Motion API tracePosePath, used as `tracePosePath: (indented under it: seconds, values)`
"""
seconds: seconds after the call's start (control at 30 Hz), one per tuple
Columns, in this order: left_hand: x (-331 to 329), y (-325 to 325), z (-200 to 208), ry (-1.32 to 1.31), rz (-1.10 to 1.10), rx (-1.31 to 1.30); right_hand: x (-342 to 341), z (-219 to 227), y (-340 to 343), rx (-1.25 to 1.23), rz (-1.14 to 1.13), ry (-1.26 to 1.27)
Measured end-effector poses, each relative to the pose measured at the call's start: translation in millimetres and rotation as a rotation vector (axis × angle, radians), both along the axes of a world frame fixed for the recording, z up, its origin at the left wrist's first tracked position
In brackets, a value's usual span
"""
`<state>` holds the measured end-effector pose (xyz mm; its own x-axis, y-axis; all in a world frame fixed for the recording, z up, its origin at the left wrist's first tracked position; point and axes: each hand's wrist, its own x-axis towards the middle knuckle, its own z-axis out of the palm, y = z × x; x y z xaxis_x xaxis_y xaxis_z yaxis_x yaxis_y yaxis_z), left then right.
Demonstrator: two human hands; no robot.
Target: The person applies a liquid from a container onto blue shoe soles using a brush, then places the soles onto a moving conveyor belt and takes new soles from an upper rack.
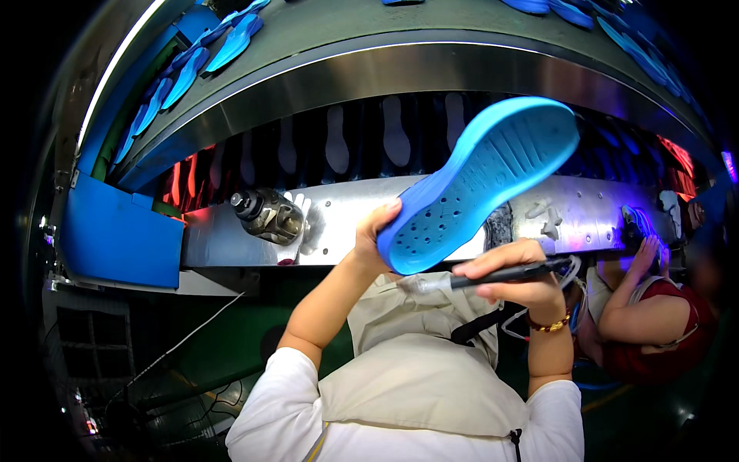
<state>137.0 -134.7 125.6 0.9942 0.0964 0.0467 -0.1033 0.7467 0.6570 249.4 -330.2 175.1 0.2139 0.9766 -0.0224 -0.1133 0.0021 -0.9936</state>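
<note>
My left hand grips a bright blue shoe sole by the edge of its heel end. The sole is tilted up to the right, with its ribbed, hole-dotted face toward me. Just below the heel, my right hand is closed round the black handle of a brush. Its pale bristles point left, close under the sole's lower edge; I cannot tell whether they touch it. A thin tube or cord runs from the back end of the handle.
Across the bench stretches a metal ledge, with a dark metal container at its left. Behind it, several soles line a dark recess. Blue soles lie on the green belt above. A co-worker sits at the right.
</note>
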Motion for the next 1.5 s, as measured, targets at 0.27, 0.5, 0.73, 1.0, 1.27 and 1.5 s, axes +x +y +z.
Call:
tracePosePath:
  seconds: [0.27,0.5,0.73,1.0,1.27,1.5]
  values:
    - [3,11,17,0.237,-0.37,0.016,11,5,4,0.233,0.19,-0.407]
    - [1,13,19,0.38,-0.546,0.143,23,9,-1,0.192,0.259,-0.473]
    - [-10,26,21,0.427,-0.554,0.122,37,11,-10,0.118,0.147,-0.494]
    - [-32,52,-13,0.378,-0.331,0.045,36,-1,-19,0.073,-0.078,-0.395]
    - [-23,68,-23,0.033,-0.162,-0.215,14,12,-27,0.207,-0.082,-0.387]
    - [29,-20,-52,0.075,-0.016,-0.52,14,-40,16,0.063,-0.394,-0.468]
